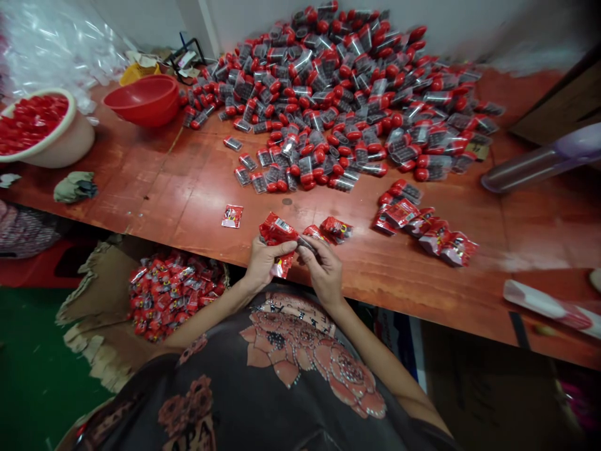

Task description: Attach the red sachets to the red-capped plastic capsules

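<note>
A red foil sachet sits in the left hand, whose fingers curl behind it while the thumb presses across its front; the right hand pinches a small dark item between thumb and forefinger, right against the sachet, though the item is too small to make out; both hands are at the front edge of the red-varnished wooden table; two more sachets lie on the table just beside the right hand; a lone sachet lies on it further left, and a loose row of sachets lies to the right; behind these, a large heap of clear packs with red caps spreads across the table's far side; at the table's far left stand a red plastic bowl and a cream basin of red caps; below the table's front edge, a torn cardboard box holds a mass of sachets.
</note>
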{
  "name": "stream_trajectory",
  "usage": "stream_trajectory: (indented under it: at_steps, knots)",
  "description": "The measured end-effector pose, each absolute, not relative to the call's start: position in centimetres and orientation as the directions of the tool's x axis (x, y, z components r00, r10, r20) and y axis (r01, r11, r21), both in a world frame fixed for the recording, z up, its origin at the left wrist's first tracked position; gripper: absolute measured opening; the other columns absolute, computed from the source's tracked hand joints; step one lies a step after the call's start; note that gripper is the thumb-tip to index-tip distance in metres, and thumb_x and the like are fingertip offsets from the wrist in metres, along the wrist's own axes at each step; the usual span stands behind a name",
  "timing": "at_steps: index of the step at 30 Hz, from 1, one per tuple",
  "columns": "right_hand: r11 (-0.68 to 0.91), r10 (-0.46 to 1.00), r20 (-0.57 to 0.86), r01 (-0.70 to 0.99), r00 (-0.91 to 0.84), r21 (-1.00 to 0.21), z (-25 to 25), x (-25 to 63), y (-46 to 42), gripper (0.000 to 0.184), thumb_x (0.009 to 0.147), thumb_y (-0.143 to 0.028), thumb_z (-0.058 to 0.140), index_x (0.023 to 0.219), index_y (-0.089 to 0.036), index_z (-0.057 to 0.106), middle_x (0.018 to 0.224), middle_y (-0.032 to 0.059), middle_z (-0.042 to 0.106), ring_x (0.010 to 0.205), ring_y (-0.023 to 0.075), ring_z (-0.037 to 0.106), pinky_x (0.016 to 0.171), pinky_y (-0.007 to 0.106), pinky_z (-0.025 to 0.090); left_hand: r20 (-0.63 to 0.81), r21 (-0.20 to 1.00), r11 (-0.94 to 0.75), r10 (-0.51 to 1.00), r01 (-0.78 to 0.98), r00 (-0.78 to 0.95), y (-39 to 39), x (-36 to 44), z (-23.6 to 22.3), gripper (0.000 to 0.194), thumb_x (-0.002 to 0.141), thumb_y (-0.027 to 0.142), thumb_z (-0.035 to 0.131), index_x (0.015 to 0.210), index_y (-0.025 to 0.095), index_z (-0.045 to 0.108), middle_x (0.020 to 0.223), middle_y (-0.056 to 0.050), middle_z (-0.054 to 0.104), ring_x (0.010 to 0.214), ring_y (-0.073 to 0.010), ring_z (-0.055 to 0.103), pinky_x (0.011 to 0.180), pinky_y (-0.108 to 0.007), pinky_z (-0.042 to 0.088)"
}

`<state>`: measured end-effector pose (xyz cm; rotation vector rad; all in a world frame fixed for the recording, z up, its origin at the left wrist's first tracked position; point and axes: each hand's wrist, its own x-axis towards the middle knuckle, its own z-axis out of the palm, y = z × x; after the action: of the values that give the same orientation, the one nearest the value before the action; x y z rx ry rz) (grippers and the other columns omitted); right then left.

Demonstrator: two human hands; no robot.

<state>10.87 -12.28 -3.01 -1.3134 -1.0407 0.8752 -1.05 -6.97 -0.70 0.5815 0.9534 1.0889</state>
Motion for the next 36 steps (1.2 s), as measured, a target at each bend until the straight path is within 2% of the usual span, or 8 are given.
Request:
stream_trajectory:
  at_steps: [4, 9, 15, 23, 27, 30, 33, 36]
  knots:
    - [0.053, 0.947, 0.041, -0.029, 0.32, -0.998, -2.7, 10.8, -12.3, 0.025, 0.09, -0.032, 0.061, 0.113, -0.031, 0.071, 0.096, 0.0012, 0.072, 0.074, 0.0151, 0.066, 0.072, 0.035, 0.058, -0.36, 0.801, 0.401, 0.916, -0.444, 0.179, -7.0, -1.2, -0.4, 0.033, 0.049, 0.015, 0.09, 0.077, 0.017, 0.071, 0.074, 0.0, 0.073, 0.063, -0.0129, 0.066, 0.068, -0.027, 0.054]
    - [0.138, 0.94, 0.185, 0.176, 0.288, -0.975, -2.4, 10.8, -12.6, 0.031, 0.089, -0.028, 0.062, 0.118, -0.034, 0.069, 0.107, 0.0034, 0.072, 0.097, 0.0213, 0.066, 0.086, 0.042, 0.056, -0.342, 0.798, 0.369, 0.928, -0.477, 0.145, -6.8, -1.2, 0.0, 0.049, 0.05, 0.018, 0.09, 0.095, 0.022, 0.071, 0.082, 0.0, 0.075, 0.071, -0.0151, 0.069, 0.074, -0.03, 0.055]
    - [0.145, 0.932, 0.18, 0.131, 0.313, -0.981, -2.9, 10.9, -12.8, 0.029, 0.091, -0.027, 0.06, 0.118, -0.035, 0.069, 0.103, 0.0019, 0.071, 0.092, 0.0194, 0.066, 0.085, 0.041, 0.055, -0.346, 0.798, 0.387, 0.922, -0.462, 0.175, -6.7, -1.5, -0.8, 0.035, 0.051, 0.025, 0.091, 0.079, 0.017, 0.072, 0.076, -0.002, 0.074, 0.07, -0.018, 0.069, 0.072, -0.032, 0.055]
    - [0.02, 0.908, 0.005, -0.032, 0.42, -0.999, -4.1, 11.3, -12.7, 0.027, 0.09, -0.033, 0.059, 0.116, -0.029, 0.067, 0.104, 0.0022, 0.069, 0.073, 0.0133, 0.064, 0.07, 0.033, 0.056, -0.435, 0.737, 0.393, 0.898, -0.551, 0.058, -4.4, -3.1, -0.8, 0.029, 0.063, 0.034, 0.088, 0.079, 0.019, 0.069, 0.079, -0.002, 0.073, 0.068, -0.0137, 0.066, 0.065, -0.029, 0.055]
    - [0.021, 0.916, 0.04, 0.052, 0.4, -0.998, -4.9, 11.4, -12.4, 0.027, 0.09, -0.032, 0.059, 0.115, -0.029, 0.067, 0.108, 0.0032, 0.068, 0.082, 0.0161, 0.065, 0.076, 0.036, 0.056, -0.513, 0.708, 0.445, 0.858, -0.549, 0.033, -3.1, -3.6, -1.5, 0.032, 0.064, 0.036, 0.087, 0.077, 0.018, 0.065, 0.061, 0.003, 0.062, 0.054, -0.008, 0.057, 0.053, -0.022, 0.048]
    - [0.064, 0.914, 0.134, 0.19, 0.383, -0.98, -5.0, 11.6, -12.1, 0.025, 0.09, -0.029, 0.059, 0.113, -0.03, 0.068, 0.109, 0.0043, 0.068, 0.096, 0.0199, 0.064, 0.086, 0.041, 0.053, -0.461, 0.756, 0.413, 0.887, -0.508, 0.034, -2.6, -3.8, -1.6, 0.042, 0.057, 0.04, 0.09, 0.083, 0.018, 0.065, 0.06, 0.006, 0.059, 0.046, -0.0043, 0.049, 0.045, -0.019, 0.04]
    - [0.089, 0.92, 0.182, 0.269, 0.348, -0.959, -5.0, 12.0, -11.7, 0.024, 0.091, -0.027, 0.059, 0.112, -0.031, 0.068, 0.107, 0.0048, 0.067, 0.099, 0.0214, 0.063, 0.086, 0.042, 0.053, -0.344, 0.848, 0.344, 0.936, -0.404, 0.076, -2.2, -3.9, -1.0, 0.053, 0.044, 0.022, 0.094, 0.087, 0.018, 0.065, 0.079, 0.001, 0.07, 0.064, -0.009, 0.063, 0.062, -0.021, 0.049]
    - [0.104, 0.924, 0.204, 0.299, 0.325, -0.949, -4.9, 12.3, -11.2, 0.024, 0.091, -0.027, 0.058, 0.113, -0.032, 0.068, 0.104, 0.004, 0.066, 0.097, 0.0212, 0.063, 0.083, 0.041, 0.054, -0.272, 0.91, 0.315, 0.944, -0.27, 0.186, -1.7, -3.9, 0.0, 0.058, 0.042, 0.008, 0.091, 0.093, 0.018, 0.067, 0.095, -0.004, 0.074, 0.085, -0.0166, 0.068, 0.08, -0.028, 0.052]
